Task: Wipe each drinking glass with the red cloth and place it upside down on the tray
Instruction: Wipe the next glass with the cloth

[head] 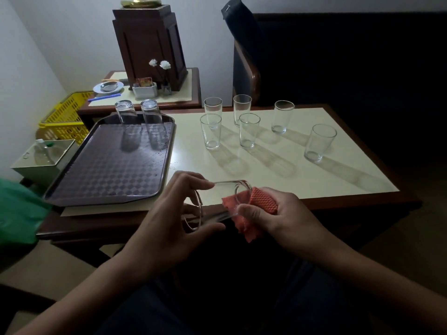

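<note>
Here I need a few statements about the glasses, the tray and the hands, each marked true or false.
1. Two upside-down glasses stand on the tray. True.
2. The right hand grips the red cloth. True.
3. The left hand is empty. False: it holds a glass, which lies on its side.
4. Only four glasses stand upright on the table. False: six upright glasses stand there.
</note>
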### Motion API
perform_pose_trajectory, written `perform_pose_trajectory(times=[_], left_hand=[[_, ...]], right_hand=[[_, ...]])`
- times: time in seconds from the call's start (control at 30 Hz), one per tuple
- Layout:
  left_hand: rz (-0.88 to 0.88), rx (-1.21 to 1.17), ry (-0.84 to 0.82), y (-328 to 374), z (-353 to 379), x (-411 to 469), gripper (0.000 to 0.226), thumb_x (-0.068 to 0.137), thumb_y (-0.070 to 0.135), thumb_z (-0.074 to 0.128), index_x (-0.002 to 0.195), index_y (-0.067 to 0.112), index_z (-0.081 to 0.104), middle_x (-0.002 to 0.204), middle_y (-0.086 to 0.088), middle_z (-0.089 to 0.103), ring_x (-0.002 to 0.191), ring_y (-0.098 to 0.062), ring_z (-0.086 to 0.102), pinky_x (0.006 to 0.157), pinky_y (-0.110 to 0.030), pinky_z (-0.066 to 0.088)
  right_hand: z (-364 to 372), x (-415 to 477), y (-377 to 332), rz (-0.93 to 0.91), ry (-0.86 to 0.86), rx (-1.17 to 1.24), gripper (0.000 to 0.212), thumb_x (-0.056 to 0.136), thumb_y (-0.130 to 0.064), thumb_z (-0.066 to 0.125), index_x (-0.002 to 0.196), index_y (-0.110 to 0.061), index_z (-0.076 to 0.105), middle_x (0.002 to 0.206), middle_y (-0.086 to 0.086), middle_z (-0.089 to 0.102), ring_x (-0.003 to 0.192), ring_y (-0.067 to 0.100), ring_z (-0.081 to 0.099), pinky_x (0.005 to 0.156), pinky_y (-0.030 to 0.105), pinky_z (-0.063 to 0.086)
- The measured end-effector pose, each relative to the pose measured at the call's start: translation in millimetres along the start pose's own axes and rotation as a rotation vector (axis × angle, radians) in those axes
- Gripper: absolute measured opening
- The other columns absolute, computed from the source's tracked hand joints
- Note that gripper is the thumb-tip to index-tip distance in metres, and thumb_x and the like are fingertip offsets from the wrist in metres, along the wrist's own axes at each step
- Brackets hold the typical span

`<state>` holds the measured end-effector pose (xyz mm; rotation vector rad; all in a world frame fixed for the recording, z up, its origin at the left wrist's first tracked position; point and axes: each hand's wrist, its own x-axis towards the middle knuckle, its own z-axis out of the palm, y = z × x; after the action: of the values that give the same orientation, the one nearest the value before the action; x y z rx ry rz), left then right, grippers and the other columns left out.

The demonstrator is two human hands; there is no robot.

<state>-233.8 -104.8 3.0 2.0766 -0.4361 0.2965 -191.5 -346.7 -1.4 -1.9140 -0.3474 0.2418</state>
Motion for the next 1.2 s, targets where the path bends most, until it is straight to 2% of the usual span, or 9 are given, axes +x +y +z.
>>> perform_pose_trajectory(times=[0.13,0.3,0.47,0.53,0.63,0.73,0.87,1.03,1.2], left_hand=[[-0.237,-0.062,0.115,5.9,2.0,-0.5,0.066,0.063,0.054,0.086,0.115,0.036,0.051,0.117,-0.002,0.062,0.084,-0.019,0.073,0.068,-0.034,0.065],[-0.784,-0.783,0.089,18.2,-2.4,14.2,0.063,0.072,0.041,0.078,0.116,0.008,0.047,0.100,-0.029,0.072,0.071,-0.035,0.075,0.060,-0.038,0.062],[-0.861,-0.799,-0.043,18.3,17.1,10.4,0.052,0.084,0.039,0.080,0.114,0.004,0.056,0.100,-0.027,0.072,0.082,-0.034,0.072,0.070,-0.037,0.061],[-0.877,-0.835,-0.010,15.4,19.2,9.4,0.051,0.081,0.040,0.072,0.114,0.003,0.058,0.097,-0.024,0.068,0.082,-0.031,0.069,0.075,-0.039,0.060],[-0.885,-0.805,-0.034,15.7,21.0,8.7,0.066,0.085,0.056,0.069,0.128,0.007,0.055,0.093,-0.020,0.065,0.081,-0.034,0.066,0.072,-0.041,0.055],[-0.879,-0.898,-0.043,14.6,20.2,11.0,0.068,0.085,0.064,0.067,0.131,0.017,0.049,0.087,-0.018,0.065,0.070,-0.028,0.062,0.065,-0.038,0.053],[-0.854,-0.906,-0.035,4.5,12.0,15.0,0.064,0.080,0.053,0.060,0.125,0.008,0.059,0.103,-0.019,0.067,0.091,-0.031,0.062,0.079,-0.039,0.049],[-0.830,-1.006,-0.113,4.4,7.9,8.2,0.050,0.094,0.054,0.057,0.115,0.013,0.075,0.104,-0.024,0.064,0.081,-0.031,0.064,0.072,-0.040,0.052],[-0.828,-0.998,-0.124,-1.0,7.5,10.4,0.072,0.092,0.052,0.062,0.141,0.000,0.049,0.112,-0.027,0.059,0.097,-0.035,0.059,0.082,-0.043,0.054]], right_hand=[[7.3,-3.0,4.7,-0.034,0.137,0.009,0.024,0.088,-0.045,0.082,0.106,-0.030,0.074,0.091,0.000,0.079,0.078,0.017,0.077,0.075,0.044,0.066],[19.8,-8.9,0.7,-0.054,-0.026,0.097,0.055,0.095,-0.053,0.070,0.144,-0.040,0.051,0.112,-0.003,0.075,0.098,0.014,0.075,0.090,0.038,0.063],[35.4,-8.9,-0.7,0.048,-0.098,0.326,0.061,0.101,-0.058,0.057,0.156,-0.036,0.042,0.142,-0.016,0.066,0.134,-0.001,0.059,0.123,0.039,0.040],[40.6,-20.7,-5.1,0.026,-0.123,0.217,0.079,0.102,-0.059,0.054,0.167,-0.041,0.013,0.148,-0.029,0.053,0.136,-0.012,0.052,0.122,0.031,0.042],[50.1,-35.5,-8.4,-0.113,-0.170,0.036,0.087,0.100,-0.045,0.045,0.167,-0.039,-0.011,0.173,-0.016,0.025,0.155,-0.001,0.032,0.122,0.032,0.042],[47.5,-28.7,-2.6,-0.236,-0.071,-0.116,0.079,0.104,-0.028,0.045,0.170,-0.025,0.003,0.178,-0.009,0.014,0.162,0.002,0.017,0.131,0.036,0.026],[39.1,-21.2,-0.2,-0.360,0.095,-0.121,0.066,0.102,-0.023,0.065,0.163,-0.021,0.038,0.158,-0.003,0.053,0.141,0.003,0.054,0.113,0.025,0.048],[40.5,-27.1,-3.9,-0.665,0.117,-0.281,0.044,0.096,-0.020,0.079,0.136,-0.005,0.069,0.146,0.010,0.059,0.138,0.015,0.058,0.113,0.030,0.048],[21.9,-11.2,-4.1,-0.499,0.167,-0.180,0.042,0.096,-0.025,0.075,0.136,-0.016,0.070,0.132,-0.006,0.063,0.128,0.010,0.061,0.109,0.029,0.050]])
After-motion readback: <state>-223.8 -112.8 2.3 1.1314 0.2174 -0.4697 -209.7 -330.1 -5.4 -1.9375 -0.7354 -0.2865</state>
